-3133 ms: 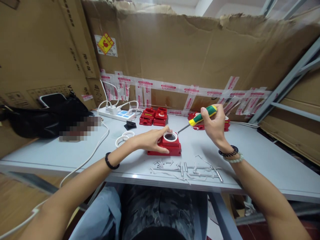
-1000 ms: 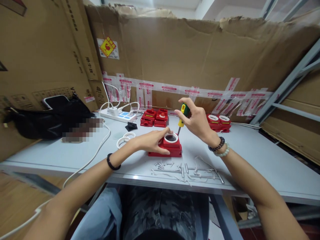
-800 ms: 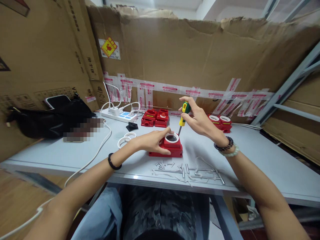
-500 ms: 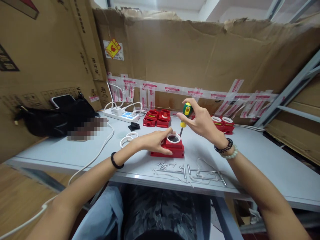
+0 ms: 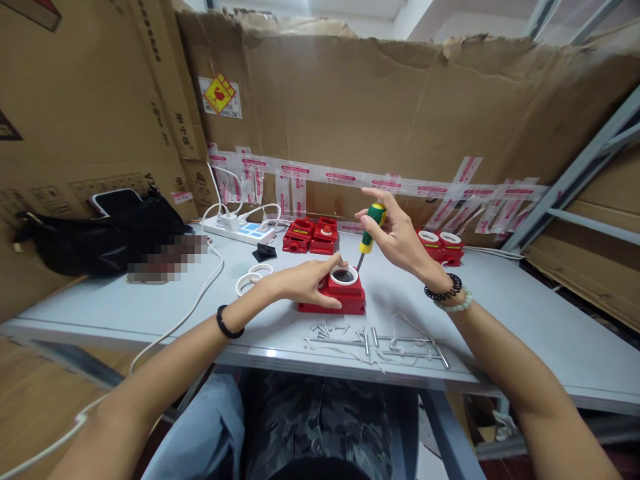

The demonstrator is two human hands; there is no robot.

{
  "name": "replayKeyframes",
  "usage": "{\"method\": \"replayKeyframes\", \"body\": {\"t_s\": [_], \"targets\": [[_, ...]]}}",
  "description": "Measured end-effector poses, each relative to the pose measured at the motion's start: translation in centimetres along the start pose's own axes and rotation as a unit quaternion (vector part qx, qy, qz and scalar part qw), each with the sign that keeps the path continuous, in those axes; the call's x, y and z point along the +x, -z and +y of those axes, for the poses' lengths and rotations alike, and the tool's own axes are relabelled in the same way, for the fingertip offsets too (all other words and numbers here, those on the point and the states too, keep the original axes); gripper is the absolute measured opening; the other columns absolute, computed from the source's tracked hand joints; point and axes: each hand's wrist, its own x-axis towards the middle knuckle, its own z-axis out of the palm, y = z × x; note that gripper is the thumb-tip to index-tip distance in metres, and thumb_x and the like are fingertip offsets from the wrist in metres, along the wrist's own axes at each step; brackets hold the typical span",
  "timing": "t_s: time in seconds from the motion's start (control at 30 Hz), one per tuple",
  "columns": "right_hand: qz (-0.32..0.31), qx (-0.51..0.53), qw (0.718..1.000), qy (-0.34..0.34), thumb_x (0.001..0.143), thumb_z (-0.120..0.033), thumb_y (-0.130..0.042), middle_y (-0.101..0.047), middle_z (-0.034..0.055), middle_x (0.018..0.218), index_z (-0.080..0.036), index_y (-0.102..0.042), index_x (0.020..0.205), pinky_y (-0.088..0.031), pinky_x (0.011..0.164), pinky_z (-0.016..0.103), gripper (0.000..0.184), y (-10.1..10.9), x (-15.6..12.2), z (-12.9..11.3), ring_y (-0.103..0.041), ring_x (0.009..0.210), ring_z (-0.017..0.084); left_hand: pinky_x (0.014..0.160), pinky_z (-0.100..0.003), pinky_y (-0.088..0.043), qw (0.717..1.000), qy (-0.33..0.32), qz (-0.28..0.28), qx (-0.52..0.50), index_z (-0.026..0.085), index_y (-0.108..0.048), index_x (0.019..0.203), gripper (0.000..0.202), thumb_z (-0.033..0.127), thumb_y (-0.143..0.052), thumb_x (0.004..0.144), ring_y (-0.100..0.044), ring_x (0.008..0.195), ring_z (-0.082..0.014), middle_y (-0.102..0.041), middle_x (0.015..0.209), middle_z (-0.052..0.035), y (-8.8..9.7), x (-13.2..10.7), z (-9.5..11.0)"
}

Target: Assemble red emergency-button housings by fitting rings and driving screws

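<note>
My left hand (image 5: 316, 281) is closed on a red housing (image 5: 353, 301) with a white ring on its top, pressing it to the table. In my right hand (image 5: 400, 233) is a screwdriver (image 5: 375, 223) with a green and yellow handle, held between thumb and fingers. Its shaft slants down to the right rear corner of the housing; the tip is hidden behind the ring. Several screws (image 5: 325, 329) lie in front of the housing. Metal rods (image 5: 400, 347) with pale strings are beside them. Two loose white rings (image 5: 247, 283) sit left of the housing, partly behind my left forearm.
Two red housings (image 5: 310, 237) stand at the back, and another with white rings (image 5: 440, 248) is at the back right. A white power strip (image 5: 240, 230), a black bag (image 5: 100, 233) and a small black piece (image 5: 264, 252) are on the left. Cardboard (image 5: 350, 93) walls the rear.
The screwdriver has tilted, its handle leaning further right. The fingers of my right hand have loosened and lifted around the handle. The left hand stays on the housing; the view has shifted slightly.
</note>
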Motion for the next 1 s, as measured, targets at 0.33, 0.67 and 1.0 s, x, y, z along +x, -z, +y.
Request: {"method": "replayKeyframes", "body": {"t_s": [0.33,0.67,1.0], "targets": [[-0.052,-0.021,0.998,0.011,0.091,-0.032,-0.042,-0.059,-0.0011,0.079,-0.025,-0.043,0.132,-0.044,0.061,0.028,0.042,0.3,0.0,-0.1,-0.052,0.058,0.012,0.098,-0.037,-0.044,1.0,-0.003,0.002,-0.001,0.021,-0.034,0.122,0.066,0.053,-0.067,0.074,-0.051,0.123,-0.0281,-0.047,0.14,-0.0152,0.0,0.0,0.1],[-0.041,-0.071,0.997,-0.006,0.09,-0.033,-0.042,-0.063,0.0011,0.082,-0.022,-0.05,0.123,-0.042,0.063,0.028,0.036,0.9,0.1,-0.3,-0.054,0.062,0.013,0.097,-0.038,-0.043,1.0,0.004,0.002,-0.014,0.021,-0.034,0.125,0.07,0.054,-0.068,0.073,-0.051,0.124,-0.0289,-0.045,0.141,-0.0152,0.0,-0.1,0.0],[-0.047,-0.091,0.995,-0.014,0.091,-0.036,-0.044,-0.061,-0.0004,0.073,-0.023,-0.049,0.128,-0.042,0.064,0.029,0.039,1.1,0.2,-0.5,-0.054,0.06,0.014,0.1,-0.04,-0.041,1.0,0.004,0.001,-0.012,0.022,-0.034,0.125,0.069,0.053,-0.068,0.073,-0.05,0.124,-0.0296,-0.045,0.141,-0.0153,0.0,-0.1,0.2]]}}
